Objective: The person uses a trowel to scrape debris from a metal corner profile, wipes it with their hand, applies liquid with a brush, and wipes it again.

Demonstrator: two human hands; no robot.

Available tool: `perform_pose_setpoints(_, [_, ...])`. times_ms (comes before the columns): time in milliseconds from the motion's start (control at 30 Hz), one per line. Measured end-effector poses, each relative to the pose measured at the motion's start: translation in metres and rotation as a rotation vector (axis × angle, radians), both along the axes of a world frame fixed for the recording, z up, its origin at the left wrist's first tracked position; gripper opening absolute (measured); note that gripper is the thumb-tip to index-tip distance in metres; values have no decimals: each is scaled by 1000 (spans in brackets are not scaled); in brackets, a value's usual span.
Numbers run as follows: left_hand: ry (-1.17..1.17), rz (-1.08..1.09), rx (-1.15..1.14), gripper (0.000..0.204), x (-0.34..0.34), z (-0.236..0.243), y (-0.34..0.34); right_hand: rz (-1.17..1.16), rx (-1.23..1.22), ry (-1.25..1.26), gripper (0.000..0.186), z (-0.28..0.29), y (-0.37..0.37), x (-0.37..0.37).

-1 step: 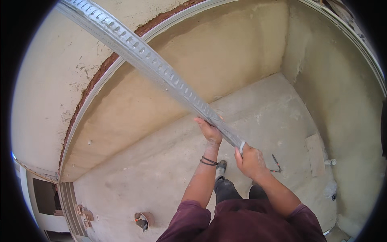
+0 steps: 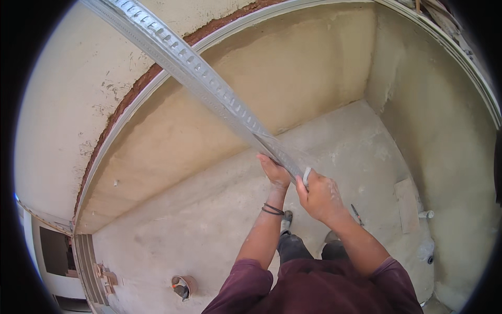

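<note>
A long silver metal channel (image 2: 201, 81), with a row of slots along its face, slants from the upper left down to my hands. Thin, clear plastic film (image 2: 285, 149) seems to cover its near end, though the shape there is blurred. My left hand (image 2: 274, 170) cradles the channel from the near side a little above that end, its fingers partly hidden behind the metal. Closed at the very end is my right hand (image 2: 321, 196), with a whitish folded strip (image 2: 307, 175) standing up beside its thumb. Whether that strip is film or part of the channel, I cannot tell.
Plastered walls (image 2: 293, 68) surround the dusty concrete floor (image 2: 219, 209). A bucket (image 2: 189, 285) with tools stands at lower left, near steps (image 2: 93, 267). To the right lie a red-and-black hand tool (image 2: 357, 213), a flat board (image 2: 407, 205) and a pipe stub (image 2: 426, 214).
My right hand has moved slightly up and left, closer to my left hand, and covers more of the floor tool. The whitish strip stands out more, and the channel has shifted a little.
</note>
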State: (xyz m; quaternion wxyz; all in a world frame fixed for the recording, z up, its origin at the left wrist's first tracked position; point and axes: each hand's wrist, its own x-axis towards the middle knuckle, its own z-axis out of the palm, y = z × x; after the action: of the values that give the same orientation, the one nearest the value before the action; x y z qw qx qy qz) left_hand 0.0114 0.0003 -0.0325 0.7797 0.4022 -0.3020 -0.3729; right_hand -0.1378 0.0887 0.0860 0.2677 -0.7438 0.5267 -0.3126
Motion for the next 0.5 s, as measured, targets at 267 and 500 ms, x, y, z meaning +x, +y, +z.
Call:
perform_pose_setpoints(267, [-232,-56,-72,69,-10,18,20,-8,-39,-79,38,22,14,0])
perform_pose_setpoints(500, [-574,135,43,82,-34,82,21,-39,-42,16,41,147,-26,17])
